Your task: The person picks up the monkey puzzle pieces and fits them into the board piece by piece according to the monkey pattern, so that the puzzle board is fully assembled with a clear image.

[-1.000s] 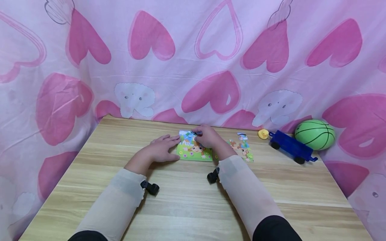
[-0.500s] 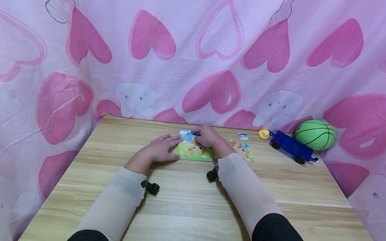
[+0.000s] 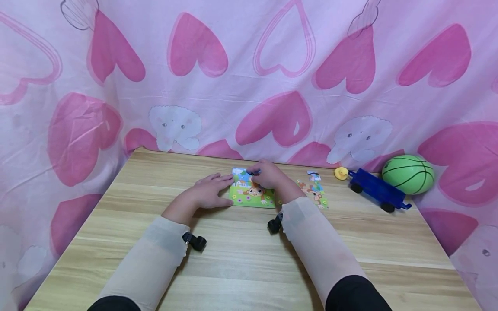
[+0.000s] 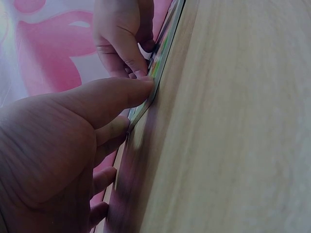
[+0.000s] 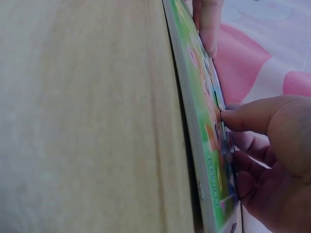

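Observation:
A colourful jigsaw puzzle board [image 3: 249,201] with a monkey picture lies flat near the back of the table. My left hand [image 3: 210,191] rests at its left edge, fingers extended; the left wrist view has the thumb and index fingertip touching the rim. Over the board's upper right part, my right hand [image 3: 269,175] pinches a small puzzle piece [image 3: 253,172] with dark and blue print. In the right wrist view its thumb meets the picture surface and the other fingers curl behind. The right hand hides much of that part of the board.
Several loose puzzle pieces [image 3: 317,196] lie right of the board, partly behind the right forearm. Farther right are a yellow toy duck [image 3: 341,173], a blue toy wagon [image 3: 375,190] and a green ball [image 3: 408,175]. A pink heart-print curtain [image 3: 272,86] hangs along the table's back edge.
The puzzle piece under the right fingertips has shifted and turned very slightly over the board. The left hand keeps its place at the board's edge.

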`<state>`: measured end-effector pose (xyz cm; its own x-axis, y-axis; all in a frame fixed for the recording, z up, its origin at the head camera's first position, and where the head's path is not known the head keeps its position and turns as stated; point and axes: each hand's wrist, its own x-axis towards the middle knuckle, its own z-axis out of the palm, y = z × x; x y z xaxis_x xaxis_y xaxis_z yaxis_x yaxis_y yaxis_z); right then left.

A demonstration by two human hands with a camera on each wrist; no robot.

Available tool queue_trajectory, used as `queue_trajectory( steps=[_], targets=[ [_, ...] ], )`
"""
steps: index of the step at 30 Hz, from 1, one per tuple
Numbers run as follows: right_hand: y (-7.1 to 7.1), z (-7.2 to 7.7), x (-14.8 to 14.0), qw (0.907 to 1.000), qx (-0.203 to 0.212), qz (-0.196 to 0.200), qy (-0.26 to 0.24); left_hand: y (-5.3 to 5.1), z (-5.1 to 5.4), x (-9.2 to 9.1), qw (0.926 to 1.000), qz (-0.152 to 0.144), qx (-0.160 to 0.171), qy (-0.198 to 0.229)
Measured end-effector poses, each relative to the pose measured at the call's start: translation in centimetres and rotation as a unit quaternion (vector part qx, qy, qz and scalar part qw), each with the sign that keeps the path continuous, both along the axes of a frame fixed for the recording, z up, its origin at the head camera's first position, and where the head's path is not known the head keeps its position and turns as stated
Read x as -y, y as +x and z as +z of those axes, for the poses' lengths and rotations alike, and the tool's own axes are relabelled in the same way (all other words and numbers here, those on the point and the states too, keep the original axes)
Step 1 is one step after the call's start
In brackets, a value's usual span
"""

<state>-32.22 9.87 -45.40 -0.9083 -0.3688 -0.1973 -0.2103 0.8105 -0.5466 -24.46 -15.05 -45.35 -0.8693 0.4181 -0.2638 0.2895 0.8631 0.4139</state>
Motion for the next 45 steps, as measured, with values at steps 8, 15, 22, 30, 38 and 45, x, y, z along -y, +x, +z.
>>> queue_trajectory(
  steps=[8,15,22,30,38,45],
  targets=[
    [0.1,0.2,0.2,1.0000,-0.001,-0.004,-0.001,-0.1,-0.1,0.0,1.0000,0.001,0.001,-0.002],
    [-0.1,0.0,0.3,0.9999,-0.004,-0.007,-0.012,0.0,0.0,-0.1,1.0000,0.003,0.003,0.003],
    [0.0,0.2,0.4,0.9998,-0.007,-0.014,-0.013,0.0,0.0,-0.1,1.0000,0.003,0.002,0.002],
    [0.3,0.8,-1.4,0.9975,-0.015,-0.015,-0.067,-0.1,0.0,-0.1,1.0000,0.001,0.002,0.000],
    [1.8,2.8,-6.5,0.9888,-0.046,-0.052,-0.133,0.0,0.0,-0.2,1.0000,-0.002,-0.002,0.000],
    [3.2,2.9,-11.8,0.9784,-0.050,-0.151,-0.132,0.1,0.2,-0.2,1.0000,-0.002,-0.003,-0.002]
  ],
)
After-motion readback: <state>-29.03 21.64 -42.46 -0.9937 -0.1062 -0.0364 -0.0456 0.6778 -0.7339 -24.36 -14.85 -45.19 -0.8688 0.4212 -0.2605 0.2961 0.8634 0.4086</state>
